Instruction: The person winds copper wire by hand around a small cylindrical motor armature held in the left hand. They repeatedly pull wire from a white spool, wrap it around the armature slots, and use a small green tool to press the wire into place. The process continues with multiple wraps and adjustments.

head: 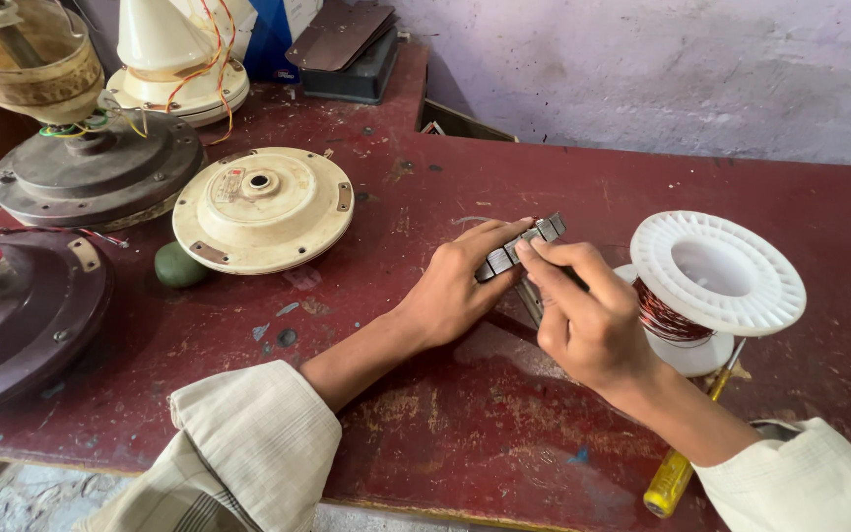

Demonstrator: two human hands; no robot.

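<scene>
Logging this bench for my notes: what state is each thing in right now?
Left hand: grip closed on the grey metal block.
Right hand: fingers pinch the block.
Wire spool: upright, partly wound with copper wire.
Screwdriver: lying flat.
Cream fan cover: lying flat, detached.

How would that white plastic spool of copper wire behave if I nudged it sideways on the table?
The white spool stands on one wide flat flange, so it would probably slide rather than roll. The copper wire winding fills only a little of the core, so it is likely fairly light and easy to shift. Tipped on edge, its round flanges would likely roll.
</scene>
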